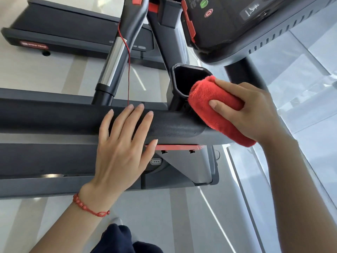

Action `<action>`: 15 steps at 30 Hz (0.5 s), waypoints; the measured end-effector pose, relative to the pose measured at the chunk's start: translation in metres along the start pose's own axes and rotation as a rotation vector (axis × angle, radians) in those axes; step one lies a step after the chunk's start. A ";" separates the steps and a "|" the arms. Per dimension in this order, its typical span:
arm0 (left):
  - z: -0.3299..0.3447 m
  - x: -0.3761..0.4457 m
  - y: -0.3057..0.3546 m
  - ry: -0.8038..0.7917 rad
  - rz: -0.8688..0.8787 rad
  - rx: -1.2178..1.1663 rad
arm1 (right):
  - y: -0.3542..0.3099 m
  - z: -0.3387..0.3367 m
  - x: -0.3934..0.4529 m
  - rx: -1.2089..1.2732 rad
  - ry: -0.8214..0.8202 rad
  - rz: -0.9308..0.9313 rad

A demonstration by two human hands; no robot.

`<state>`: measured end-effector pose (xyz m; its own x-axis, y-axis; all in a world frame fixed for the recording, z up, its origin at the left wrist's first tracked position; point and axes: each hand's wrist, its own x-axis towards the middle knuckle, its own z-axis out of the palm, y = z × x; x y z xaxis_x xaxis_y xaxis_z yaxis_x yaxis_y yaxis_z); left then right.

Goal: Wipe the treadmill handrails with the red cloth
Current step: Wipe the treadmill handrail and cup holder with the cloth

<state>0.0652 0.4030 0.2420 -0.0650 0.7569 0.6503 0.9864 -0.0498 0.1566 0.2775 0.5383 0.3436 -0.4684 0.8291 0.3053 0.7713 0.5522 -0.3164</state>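
Right hand [255, 110] was curled round the red cloth [215, 105], thumb on top & fingers over the far side, pressing the bunched cloth onto the rt end of the black handrail [63, 117]. Cloth draped over the rail where it met the upright post, just below a dark open-topped cup holder [184, 79], and touched its rim. Left hand [124, 148] lay flat & open on the same rail, fingers spread, holding nothing, palm hanging over the near edge; red bead bracelet [87, 208] on that wrist. Hands were near each other, not touching. Console [237, 21] w/ green & red buttons sat upper rt. A thin red cord [128, 70] hung down beside a chrome bar [113, 63]. 2nd treadmill [63, 31] lay upper left on the floor.
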 end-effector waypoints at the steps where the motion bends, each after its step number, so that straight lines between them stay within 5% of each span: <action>1: 0.000 -0.005 0.002 0.003 0.000 -0.001 | -0.001 0.002 -0.010 0.018 0.012 -0.001; 9: -0.006 -0.057 0.021 0.011 -0.018 0.018 | -0.014 0.021 -0.083 0.216 0.218 0.010; 15: -0.023 -0.094 0.028 -0.002 -0.080 0.059 | -0.028 0.042 -0.124 0.344 0.209 0.026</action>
<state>0.0957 0.3153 0.2020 -0.1436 0.7579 0.6363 0.9853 0.0493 0.1637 0.2964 0.4235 0.2766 -0.3259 0.8270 0.4582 0.5756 0.5580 -0.5977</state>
